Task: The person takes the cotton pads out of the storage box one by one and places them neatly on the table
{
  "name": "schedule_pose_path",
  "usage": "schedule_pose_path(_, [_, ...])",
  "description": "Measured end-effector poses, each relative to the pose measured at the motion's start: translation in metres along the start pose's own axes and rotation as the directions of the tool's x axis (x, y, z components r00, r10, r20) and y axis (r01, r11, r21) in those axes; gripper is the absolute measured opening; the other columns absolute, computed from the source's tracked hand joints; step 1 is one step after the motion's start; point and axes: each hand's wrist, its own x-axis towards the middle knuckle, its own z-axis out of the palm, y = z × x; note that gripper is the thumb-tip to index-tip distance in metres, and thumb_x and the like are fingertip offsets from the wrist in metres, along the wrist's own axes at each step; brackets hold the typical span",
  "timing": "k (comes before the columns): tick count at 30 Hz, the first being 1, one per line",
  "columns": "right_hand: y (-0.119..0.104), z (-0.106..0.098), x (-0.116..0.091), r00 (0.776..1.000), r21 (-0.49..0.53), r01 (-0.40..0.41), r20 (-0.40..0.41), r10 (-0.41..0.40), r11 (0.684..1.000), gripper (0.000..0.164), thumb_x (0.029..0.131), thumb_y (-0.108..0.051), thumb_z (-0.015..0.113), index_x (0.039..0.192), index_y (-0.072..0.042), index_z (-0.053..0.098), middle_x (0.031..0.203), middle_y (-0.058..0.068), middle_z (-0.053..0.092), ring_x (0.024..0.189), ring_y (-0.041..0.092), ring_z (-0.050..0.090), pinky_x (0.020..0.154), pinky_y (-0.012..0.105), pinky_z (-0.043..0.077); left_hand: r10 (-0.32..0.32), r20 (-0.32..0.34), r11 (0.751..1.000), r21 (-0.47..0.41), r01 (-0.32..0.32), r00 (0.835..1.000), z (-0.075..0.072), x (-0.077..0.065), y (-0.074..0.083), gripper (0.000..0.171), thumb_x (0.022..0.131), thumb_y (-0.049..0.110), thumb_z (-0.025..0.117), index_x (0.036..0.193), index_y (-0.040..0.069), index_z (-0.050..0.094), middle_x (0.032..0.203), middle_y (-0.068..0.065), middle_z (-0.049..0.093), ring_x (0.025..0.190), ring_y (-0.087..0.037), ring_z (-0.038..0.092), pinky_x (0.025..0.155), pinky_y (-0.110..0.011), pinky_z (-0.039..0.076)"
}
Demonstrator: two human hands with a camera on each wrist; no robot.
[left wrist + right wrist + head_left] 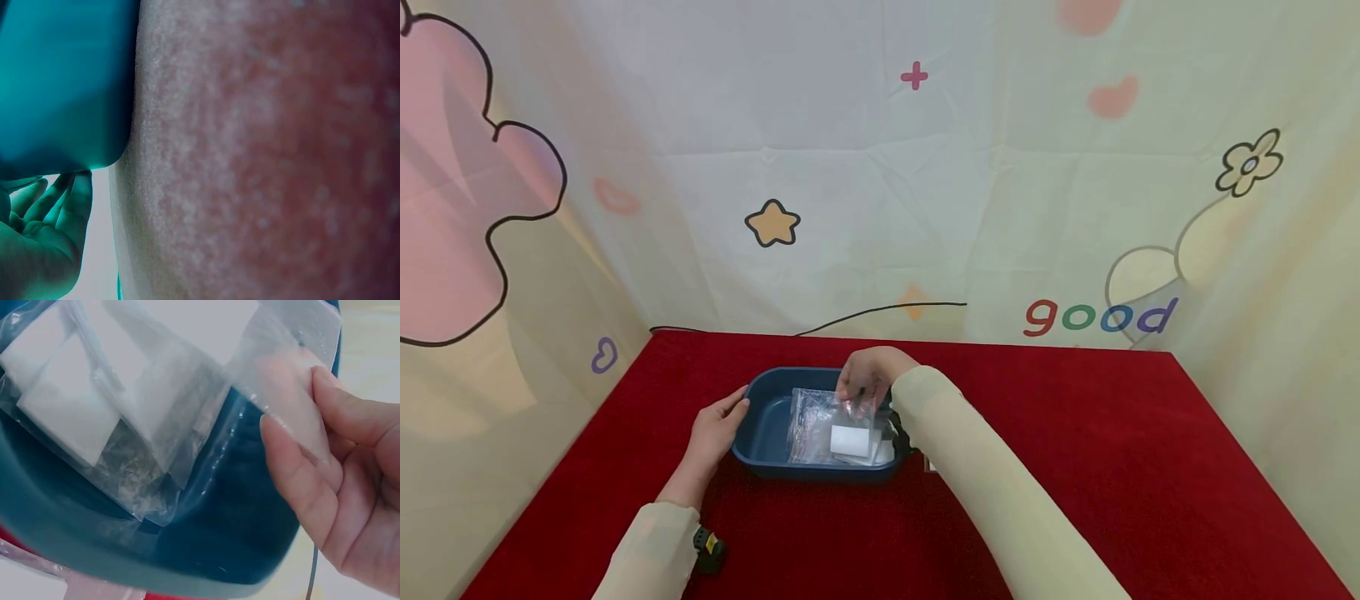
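A blue plastic bin stands on the red table, with clear plastic bags inside it. My right hand reaches over the bin and pinches the edge of a clear plastic bag between thumb and fingers. White paper-like pieces show in or on the bags; their kind is unclear. My left hand rests against the bin's left end, fingertips touching its outer wall and rim. In the left wrist view, the fairly straight left fingers meet the wall of the bin.
Red cloth covers the table. Just right of the bin, a small clear packet with white in it lies partly hidden by my right sleeve. A printed curtain hangs behind the table.
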Motion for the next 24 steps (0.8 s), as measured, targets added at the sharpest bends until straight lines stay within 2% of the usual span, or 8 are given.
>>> schedule_pose_path(7, [0.002,-0.007,-0.006,0.997,0.024,0.063,-0.035,-0.062,0.998,0.019,0.105,-0.011,0.056,0.101,-0.006,0.074,0.082,0.002,0.068,0.070,0.014,0.071,0.068,0.027,0.061,0.004,-0.001,1.000,0.009,-0.004,1.000,0.001,0.000,0.000,0.049,0.109,0.019,0.045,0.155,0.003,0.041,0.162,-0.023,0.038,0.152,-0.041,0.035,0.120,-0.057,0.040])
schedule_pose_path(12, [0.005,-0.013,-0.010,0.993,0.039,0.116,-0.038,-0.114,0.993,0.021,0.106,-0.011,0.054,0.108,-0.003,0.073,0.079,0.000,0.067,0.066,0.012,0.070,0.066,0.025,0.060,0.000,-0.001,1.000,0.010,0.000,1.000,0.000,0.000,-0.001,0.049,0.109,0.019,0.045,0.156,0.003,0.041,0.162,-0.023,0.038,0.152,-0.042,0.035,0.119,-0.058,0.040])
schedule_pose_path(19, [0.009,-0.019,-0.016,0.983,0.012,0.167,-0.081,-0.165,0.986,0.021,0.105,-0.014,0.057,0.115,-0.003,0.072,0.092,0.002,0.064,0.070,0.012,0.069,0.067,0.023,0.059,-0.001,-0.003,1.000,0.010,0.001,1.000,0.001,0.001,0.000,0.049,0.109,0.019,0.045,0.156,0.003,0.041,0.161,-0.023,0.039,0.151,-0.042,0.036,0.119,-0.058,0.040])
schedule_pose_path(24, [0.013,-0.025,-0.022,0.980,0.033,0.178,-0.095,-0.175,0.983,0.022,0.104,-0.014,0.057,0.118,-0.003,0.071,0.096,0.004,0.064,0.069,0.014,0.066,0.067,0.022,0.059,-0.002,-0.002,1.000,0.011,0.002,1.000,0.000,0.001,0.000,0.049,0.109,0.019,0.045,0.156,0.003,0.041,0.162,-0.023,0.038,0.152,-0.042,0.036,0.120,-0.057,0.039])
